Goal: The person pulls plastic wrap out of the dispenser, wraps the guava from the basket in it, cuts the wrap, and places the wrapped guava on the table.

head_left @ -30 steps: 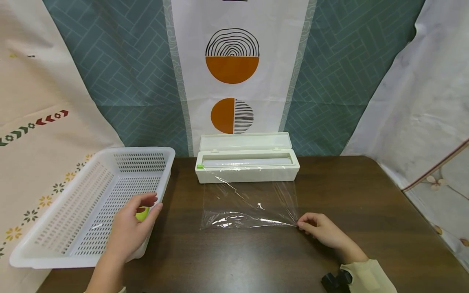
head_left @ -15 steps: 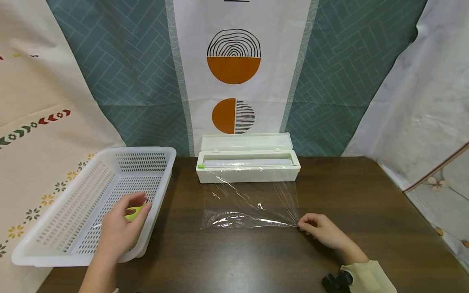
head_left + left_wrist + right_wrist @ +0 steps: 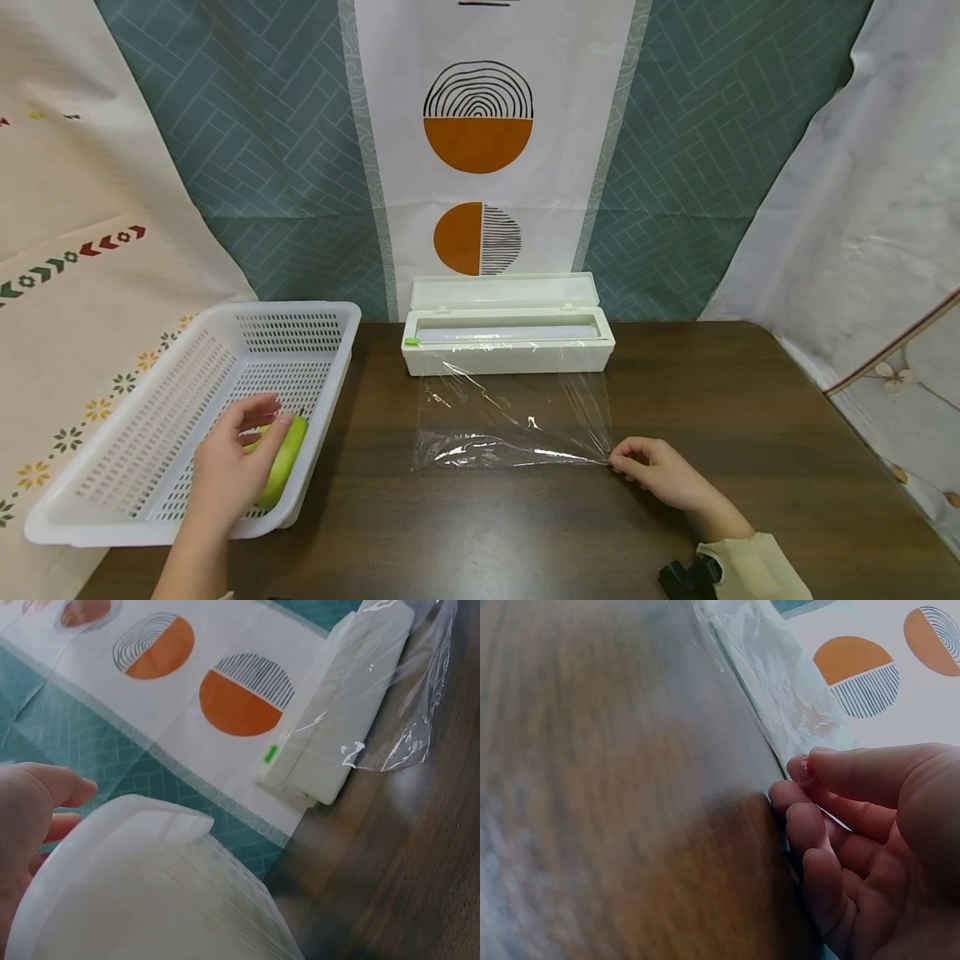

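My right hand [image 3: 660, 473] pinches the near right corner of a sheet of cling film [image 3: 510, 425] between thumb and fingertips. The clear film runs from a roll inside a white cling film dispenser [image 3: 508, 358], whose lid stands raised at the back. In the right wrist view, thumb and index finger [image 3: 799, 769] meet at the film's edge. Over the white basket [image 3: 341, 375] at left is my left hand [image 3: 232, 467], fingers loosely curved. Beside its thumb, a smooth yellow-green rounded long object [image 3: 285, 462] lies in the basket, partly hidden by the hand.
A small green slider [image 3: 412, 342] sits at the dispenser's left end. The brown wooden table [image 3: 480, 533] ends at patterned cloths [image 3: 675, 167] behind and at both sides. The basket has high perforated walls and overlaps the patterned cloth at left.
My left hand has moved left over the basket, showing more of the yellow-green object. The right hand and the film stay in place.
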### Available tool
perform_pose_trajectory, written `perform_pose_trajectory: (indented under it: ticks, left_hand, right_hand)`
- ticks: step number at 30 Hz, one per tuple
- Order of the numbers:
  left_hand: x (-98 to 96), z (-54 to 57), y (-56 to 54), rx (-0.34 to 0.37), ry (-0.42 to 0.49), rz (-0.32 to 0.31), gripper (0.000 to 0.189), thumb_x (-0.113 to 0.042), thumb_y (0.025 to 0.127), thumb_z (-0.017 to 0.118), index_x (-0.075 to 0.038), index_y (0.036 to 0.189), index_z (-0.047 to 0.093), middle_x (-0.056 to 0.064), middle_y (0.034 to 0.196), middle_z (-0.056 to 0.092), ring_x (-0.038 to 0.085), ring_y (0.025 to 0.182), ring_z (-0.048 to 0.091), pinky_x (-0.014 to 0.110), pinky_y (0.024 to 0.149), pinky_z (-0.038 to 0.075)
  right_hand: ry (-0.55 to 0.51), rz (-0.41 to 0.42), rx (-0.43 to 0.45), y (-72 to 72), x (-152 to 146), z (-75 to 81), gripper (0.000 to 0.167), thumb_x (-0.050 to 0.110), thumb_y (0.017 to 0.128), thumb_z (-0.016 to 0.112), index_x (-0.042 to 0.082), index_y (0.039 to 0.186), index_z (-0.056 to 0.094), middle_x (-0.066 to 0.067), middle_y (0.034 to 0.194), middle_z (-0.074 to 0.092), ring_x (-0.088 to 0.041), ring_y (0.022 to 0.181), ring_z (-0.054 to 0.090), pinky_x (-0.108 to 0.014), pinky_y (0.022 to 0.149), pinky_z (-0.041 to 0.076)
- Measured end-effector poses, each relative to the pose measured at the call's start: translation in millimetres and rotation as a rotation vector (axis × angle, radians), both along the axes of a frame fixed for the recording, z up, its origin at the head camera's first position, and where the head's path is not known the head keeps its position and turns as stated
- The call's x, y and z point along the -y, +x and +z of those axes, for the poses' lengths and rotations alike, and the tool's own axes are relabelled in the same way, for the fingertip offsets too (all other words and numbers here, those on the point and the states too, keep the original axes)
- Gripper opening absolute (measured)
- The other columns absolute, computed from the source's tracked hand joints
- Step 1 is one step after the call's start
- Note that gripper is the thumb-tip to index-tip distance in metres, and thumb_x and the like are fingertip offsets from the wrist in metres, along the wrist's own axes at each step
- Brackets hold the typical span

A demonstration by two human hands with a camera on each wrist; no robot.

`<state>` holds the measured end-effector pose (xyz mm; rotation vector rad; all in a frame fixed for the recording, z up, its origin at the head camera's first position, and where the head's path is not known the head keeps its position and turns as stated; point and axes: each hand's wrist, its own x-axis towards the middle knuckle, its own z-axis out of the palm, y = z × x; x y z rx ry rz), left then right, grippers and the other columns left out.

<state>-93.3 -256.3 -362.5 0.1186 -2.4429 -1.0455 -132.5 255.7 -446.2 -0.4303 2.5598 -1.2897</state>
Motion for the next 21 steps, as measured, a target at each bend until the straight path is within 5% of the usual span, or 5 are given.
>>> perform_pose_trajectory:
  ticks: [10,15,18,21]
  left_hand:
    - [12.1,0.5,-2.3,0.19,0.064,0.039,0.05,-0.041,0.092,0.058,-0.009,0.13,0.052,0.01,0.126,0.056,-0.016,0.096,0.04,0.016,0.081,0.035]
    - [17.6,0.5,-3.4,0.264,0.086,0.021,0.057,-0.045,0.092,0.056,-0.006,0.134,0.047,0.014,0.134,0.05,0.013,0.113,0.048,0.021,0.082,0.034]
    - [20.7,0.2,-4.1,0.309,0.098,0.001,0.062,-0.045,0.093,0.054,-0.003,0.137,0.043,0.019,0.14,0.044,0.035,0.122,0.043,0.035,0.088,0.037]
    - [23.5,0.2,-4.5,0.352,0.114,-0.014,0.066,-0.046,0.093,0.053,-0.001,0.14,0.039,0.025,0.144,0.036,0.043,0.126,0.037,0.05,0.092,0.036]
  right_hand:
    - [-0.009,0.006,-0.002,0.3,0,1.5,0.021,0.024,0.095,0.056,0.005,0.093,0.064,-0.004,0.082,0.06,-0.004,0.068,0.051,-0.023,0.053,0.045]
    - [-0.008,0.005,-0.001,0.3,0,1.6,0.021,0.024,0.095,0.056,0.005,0.094,0.065,-0.004,0.082,0.06,-0.003,0.068,0.051,-0.023,0.053,0.045]
    - [-0.009,0.004,0.001,0.4,0,1.8,0.021,0.024,0.095,0.056,0.004,0.094,0.065,-0.004,0.082,0.06,-0.004,0.068,0.05,-0.023,0.053,0.045]
    - [-0.013,0.003,0.003,0.6,0,1.8,0.022,0.024,0.095,0.056,0.004,0.094,0.064,-0.004,0.082,0.06,-0.003,0.068,0.05,-0.023,0.053,0.045]
